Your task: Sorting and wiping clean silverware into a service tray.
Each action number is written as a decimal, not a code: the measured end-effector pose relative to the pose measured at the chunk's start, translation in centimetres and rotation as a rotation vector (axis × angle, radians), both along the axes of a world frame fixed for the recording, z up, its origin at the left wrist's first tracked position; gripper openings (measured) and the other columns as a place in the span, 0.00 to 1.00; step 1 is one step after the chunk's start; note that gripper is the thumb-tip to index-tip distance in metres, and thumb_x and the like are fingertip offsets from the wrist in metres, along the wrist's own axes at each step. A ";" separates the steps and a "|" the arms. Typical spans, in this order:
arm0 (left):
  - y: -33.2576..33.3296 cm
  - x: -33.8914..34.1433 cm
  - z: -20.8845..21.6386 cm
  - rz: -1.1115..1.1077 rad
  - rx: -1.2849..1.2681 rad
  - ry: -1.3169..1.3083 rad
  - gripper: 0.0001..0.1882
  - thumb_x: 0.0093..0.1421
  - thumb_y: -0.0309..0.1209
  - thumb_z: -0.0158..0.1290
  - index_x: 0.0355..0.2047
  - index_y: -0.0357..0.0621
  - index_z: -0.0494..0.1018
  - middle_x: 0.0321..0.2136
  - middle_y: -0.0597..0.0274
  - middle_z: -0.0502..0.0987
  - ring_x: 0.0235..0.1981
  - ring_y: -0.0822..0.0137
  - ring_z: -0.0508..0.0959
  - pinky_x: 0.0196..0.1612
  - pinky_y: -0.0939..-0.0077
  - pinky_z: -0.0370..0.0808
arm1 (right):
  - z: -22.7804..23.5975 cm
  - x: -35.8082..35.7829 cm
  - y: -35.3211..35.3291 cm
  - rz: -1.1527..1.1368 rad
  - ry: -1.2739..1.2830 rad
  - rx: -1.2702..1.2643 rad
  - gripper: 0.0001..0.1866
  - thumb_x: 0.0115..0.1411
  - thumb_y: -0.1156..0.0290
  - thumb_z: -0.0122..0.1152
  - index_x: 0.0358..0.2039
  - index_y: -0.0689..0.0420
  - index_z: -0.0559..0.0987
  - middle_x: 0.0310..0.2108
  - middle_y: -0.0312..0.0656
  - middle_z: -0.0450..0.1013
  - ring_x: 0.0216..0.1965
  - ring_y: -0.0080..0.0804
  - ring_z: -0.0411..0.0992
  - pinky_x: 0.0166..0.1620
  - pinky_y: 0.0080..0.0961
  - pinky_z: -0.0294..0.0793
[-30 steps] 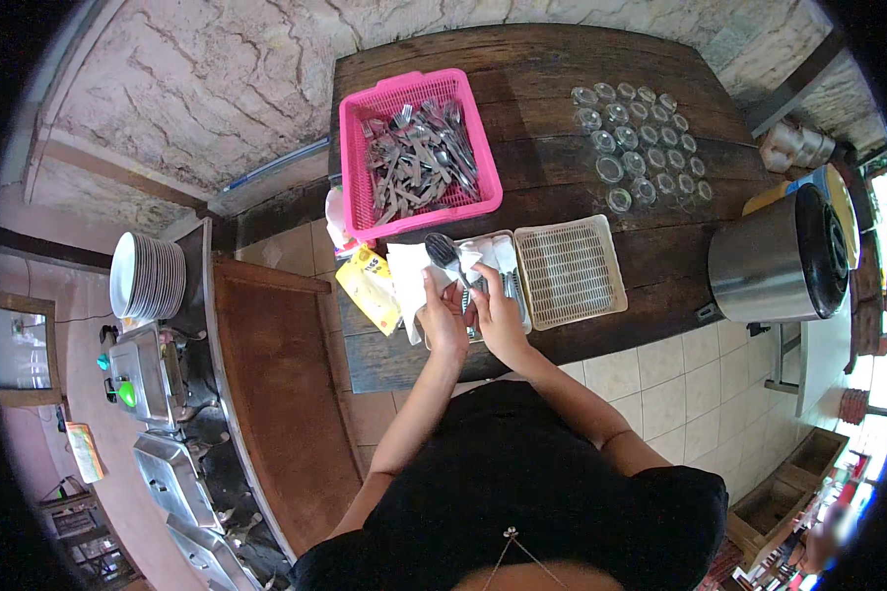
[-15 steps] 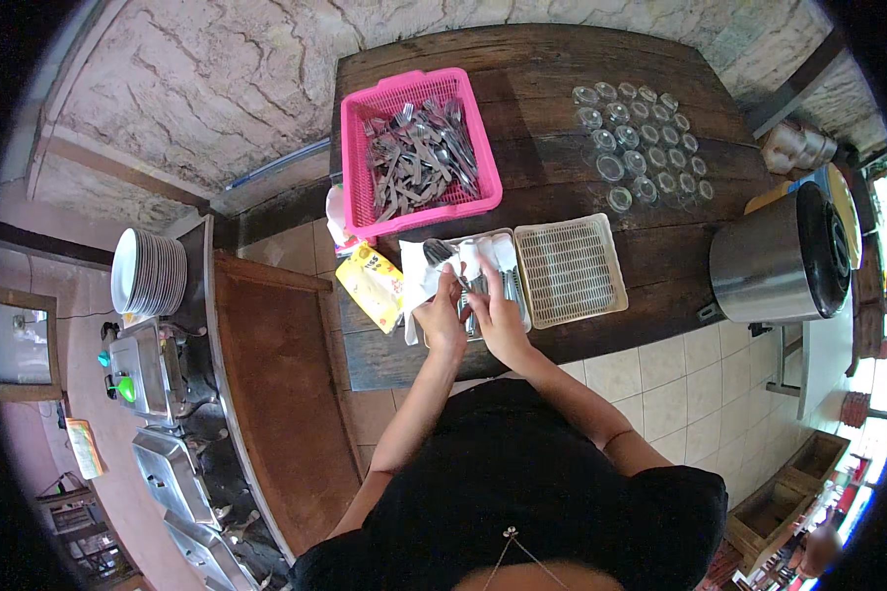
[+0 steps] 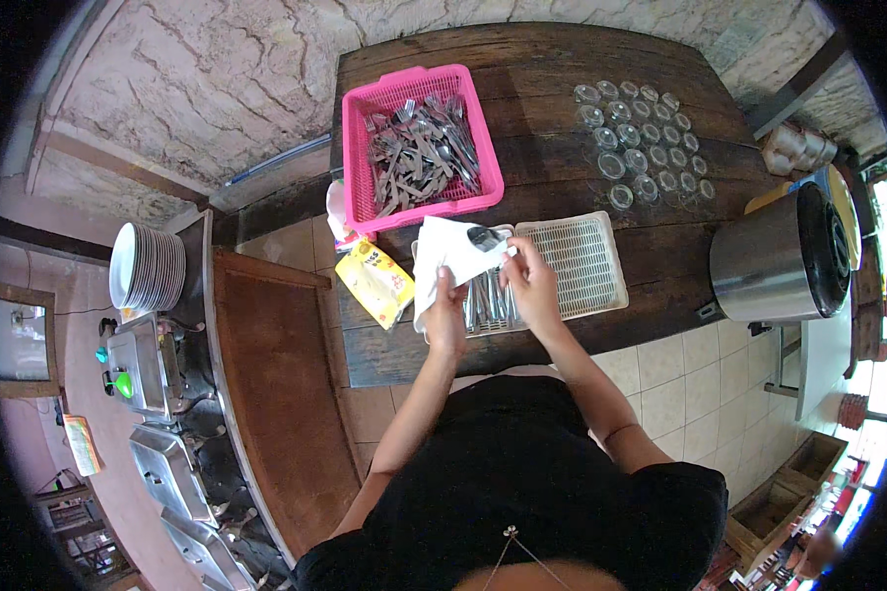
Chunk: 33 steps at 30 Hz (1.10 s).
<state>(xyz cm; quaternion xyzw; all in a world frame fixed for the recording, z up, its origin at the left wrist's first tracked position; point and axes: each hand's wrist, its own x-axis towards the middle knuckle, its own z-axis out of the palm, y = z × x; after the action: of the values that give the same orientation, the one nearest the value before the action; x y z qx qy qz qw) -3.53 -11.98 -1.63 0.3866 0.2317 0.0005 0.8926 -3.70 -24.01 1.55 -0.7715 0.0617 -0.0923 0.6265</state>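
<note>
A white paper napkin is spread out in my left hand, whose thumb and fingers pinch its lower part. On the napkin's right end rests cutlery with a dark, shiny spoon bowl. My right hand pinches the napkin's right edge just beside that spoon. Its fingers hide whatever else lies there. Below both hands, a pale tray holds several pieces of metal cutlery lying side by side.
A pink basket heaped with loose cutlery stands behind. Left of the tray lies a yellow packet; right of it, a cream slatted basket. Upturned glasses stand in rows farther right, near a big steel pot.
The napkin has risen from the left and is opened over the tray, with the spoon now on it. My hands have parted, the right one moving rightward.
</note>
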 end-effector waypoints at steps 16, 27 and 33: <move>3.8 1.2 5.1 -0.183 1.023 -0.729 0.43 0.37 0.27 0.59 0.53 0.48 0.48 0.49 0.55 0.58 0.52 0.61 0.57 0.55 0.57 0.42 | 6.8 -0.1 -5.3 0.534 -0.593 -1.119 0.16 0.43 0.72 0.52 0.34 0.40 0.72 0.18 0.32 0.66 0.16 0.24 0.67 0.16 0.19 0.68; 4.9 1.1 -0.7 -0.655 0.289 -0.602 0.40 0.35 0.27 0.60 0.50 0.39 0.55 0.45 0.52 0.63 0.50 0.65 0.60 0.53 0.69 0.51 | 9.8 -1.0 -4.8 0.424 -0.811 -1.067 0.19 0.39 0.74 0.54 0.35 0.41 0.71 0.15 0.29 0.60 0.16 0.19 0.65 0.19 0.15 0.68; 1.5 -0.9 -2.3 -0.668 0.551 -0.456 0.31 0.39 0.30 0.59 0.44 0.37 0.60 0.41 0.58 0.65 0.43 0.68 0.64 0.48 0.74 0.59 | 9.5 -0.6 -4.5 0.408 -0.829 -1.038 0.19 0.39 0.73 0.54 0.36 0.43 0.72 0.17 0.30 0.63 0.17 0.20 0.66 0.20 0.15 0.69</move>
<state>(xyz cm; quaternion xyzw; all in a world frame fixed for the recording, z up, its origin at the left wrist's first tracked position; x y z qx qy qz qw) -4.40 -10.45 -3.95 0.6517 -0.1151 -0.1399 0.7365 -4.26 -28.47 11.08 -0.8686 -0.3809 -0.2772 0.1534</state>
